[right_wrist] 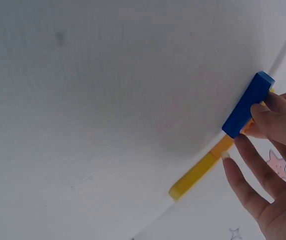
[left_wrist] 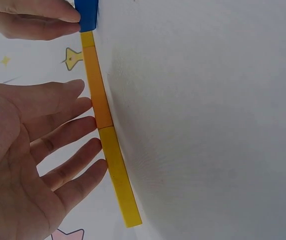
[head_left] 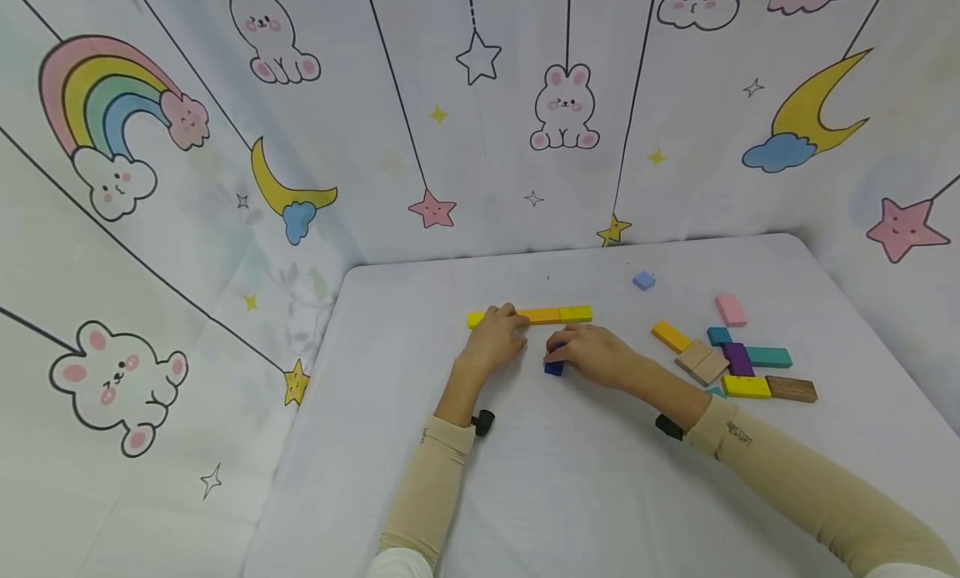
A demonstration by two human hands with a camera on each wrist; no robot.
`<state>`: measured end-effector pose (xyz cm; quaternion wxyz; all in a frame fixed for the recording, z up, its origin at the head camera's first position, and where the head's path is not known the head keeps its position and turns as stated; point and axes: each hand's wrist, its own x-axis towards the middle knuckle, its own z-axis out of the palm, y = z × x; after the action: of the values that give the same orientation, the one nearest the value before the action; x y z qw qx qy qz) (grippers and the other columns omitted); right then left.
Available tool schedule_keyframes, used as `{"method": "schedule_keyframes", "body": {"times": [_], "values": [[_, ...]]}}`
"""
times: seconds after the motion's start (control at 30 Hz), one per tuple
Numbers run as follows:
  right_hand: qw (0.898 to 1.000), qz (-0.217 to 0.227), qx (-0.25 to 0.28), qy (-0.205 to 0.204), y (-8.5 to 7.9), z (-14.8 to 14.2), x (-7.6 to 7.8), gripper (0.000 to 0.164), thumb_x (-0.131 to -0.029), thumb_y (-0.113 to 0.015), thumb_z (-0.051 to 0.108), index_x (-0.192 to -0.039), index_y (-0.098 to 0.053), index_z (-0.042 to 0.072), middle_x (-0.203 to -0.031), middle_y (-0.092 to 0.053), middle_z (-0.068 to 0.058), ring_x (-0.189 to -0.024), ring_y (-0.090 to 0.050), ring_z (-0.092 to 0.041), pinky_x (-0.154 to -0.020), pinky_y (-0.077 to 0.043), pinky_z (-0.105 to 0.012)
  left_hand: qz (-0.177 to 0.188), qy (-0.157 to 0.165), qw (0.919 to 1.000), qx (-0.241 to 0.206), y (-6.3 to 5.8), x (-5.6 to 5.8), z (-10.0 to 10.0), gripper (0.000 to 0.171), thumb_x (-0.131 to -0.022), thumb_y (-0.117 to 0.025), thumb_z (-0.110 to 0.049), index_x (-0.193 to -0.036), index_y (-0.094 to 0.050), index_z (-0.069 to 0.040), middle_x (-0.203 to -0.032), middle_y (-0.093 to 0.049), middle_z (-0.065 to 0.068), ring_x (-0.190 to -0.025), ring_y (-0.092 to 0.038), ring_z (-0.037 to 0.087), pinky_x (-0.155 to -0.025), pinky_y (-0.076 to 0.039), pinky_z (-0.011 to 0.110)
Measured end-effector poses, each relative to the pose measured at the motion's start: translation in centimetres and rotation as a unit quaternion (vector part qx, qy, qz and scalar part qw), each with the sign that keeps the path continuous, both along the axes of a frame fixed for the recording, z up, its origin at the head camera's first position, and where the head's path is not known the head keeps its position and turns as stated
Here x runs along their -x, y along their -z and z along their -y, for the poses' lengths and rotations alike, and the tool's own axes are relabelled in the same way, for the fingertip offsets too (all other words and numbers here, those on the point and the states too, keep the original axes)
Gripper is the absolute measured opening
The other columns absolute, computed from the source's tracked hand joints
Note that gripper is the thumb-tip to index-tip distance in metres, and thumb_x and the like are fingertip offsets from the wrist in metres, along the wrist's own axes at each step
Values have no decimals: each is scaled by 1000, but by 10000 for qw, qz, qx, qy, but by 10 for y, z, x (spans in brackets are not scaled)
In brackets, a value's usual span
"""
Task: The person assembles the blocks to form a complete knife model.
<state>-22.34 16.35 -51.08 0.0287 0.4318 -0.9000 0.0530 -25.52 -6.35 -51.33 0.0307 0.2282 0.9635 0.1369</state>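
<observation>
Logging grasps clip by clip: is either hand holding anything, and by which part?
The right hand holds a blue block by its long side, around the middle. The left hand only touches the block row.

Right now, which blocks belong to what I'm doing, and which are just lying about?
Apparently in use:
- blue block, pinched by your right hand
- row of yellow and orange blocks, touched by your left hand

Apparently just lying about:
- light blue block
- pink block
- purple block
- teal blocks
- separate orange block
- tan blocks
- separate yellow block
- brown block
</observation>
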Motion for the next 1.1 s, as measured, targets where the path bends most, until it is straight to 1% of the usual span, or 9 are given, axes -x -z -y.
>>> {"method": "schedule_keyframes", "body": {"times": [0.23, 0.47, 0.63, 0.83, 1.1], "values": [[9999, -50, -76, 146, 1, -7, -2, 29, -92, -79, 3, -115, -83, 20, -123, -73, 0, -115, -66, -24, -97, -56, -41, 2, -44, 10000, 21, 0, -1, 0, 38, -102, -70, -26, -138, -69, -14, -129, -62, 3, -119, -54, 24, -105, -48, 35], [9995, -86, -116, 295, 2, -18, -1, 27, -91, -79, 5, -113, -83, 20, -121, -74, -1, -116, -67, -26, -98, -56, -44, 15, -1, 10000, 37, 0, -2, 0, 38, -102, -70, -26, -138, -69, -14, -129, -62, 4, -118, -54, 24, -104, -48, 34], [9988, -240, -33, 429, 1, -27, -2, 27, -89, -81, 3, -110, -84, 19, -118, -76, -1, -112, -69, -27, -93, -59, -42, -3, 14, 10000, 7, 0, -2, 0, 38, -102, -70, -25, -138, -70, -14, -128, -63, 4, -117, -54, 23, -103, -49, 34], [9969, -102, 94, 777, 0, -36, -2, 22, -91, -81, 9, -111, -84, 17, -117, -76, 1, -107, -69, -23, -90, -59, -38, -8, 42, 10000, -1, 0, -1, -1, 38, -102, -69, -25, -138, -69, -13, -126, -63, 4, -117, -54, 24, -102, -48, 34], [9949, -105, 263, 968, 1, -46, -1, 23, -89, -83, 7, -110, -84, 15, -116, -76, -1, -106, -70, -25, -87, -61, -41, 42, 31, 10000, 7, -1, -1, -1, 38, -102, -69, -26, -138, -69, -13, -127, -63, 4, -117, -54, 24, -102, -49, 34]]}}
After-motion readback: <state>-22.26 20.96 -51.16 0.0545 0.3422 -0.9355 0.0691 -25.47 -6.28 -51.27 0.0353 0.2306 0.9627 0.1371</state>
